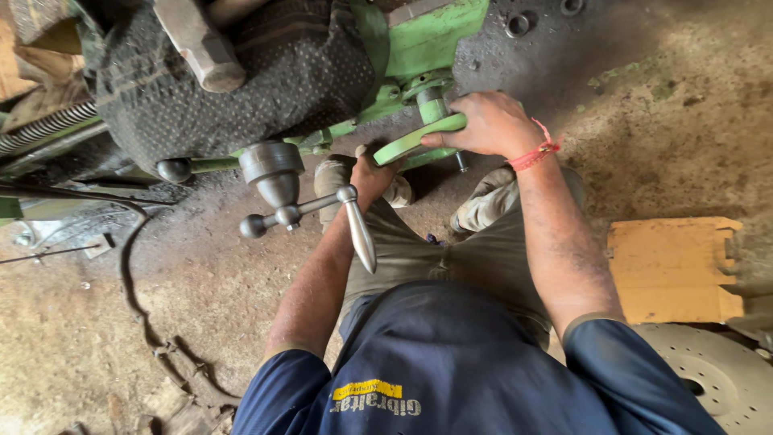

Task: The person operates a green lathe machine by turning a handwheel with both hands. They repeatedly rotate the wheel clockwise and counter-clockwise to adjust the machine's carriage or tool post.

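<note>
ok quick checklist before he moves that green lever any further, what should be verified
1. Right hand gripping the green lever: ok, fingers wrapped over it.
2. Left hand placed under the lever's lower end: ok, but its grip is hidden.
3. Left forearm away from the steel crank handle: not ok, they overlap in view.
4. Feet planted on the dirt floor: ok.
5. Loose cable away from his feet: ok.
6. Lever's pivot tight: cannot tell.
</note>
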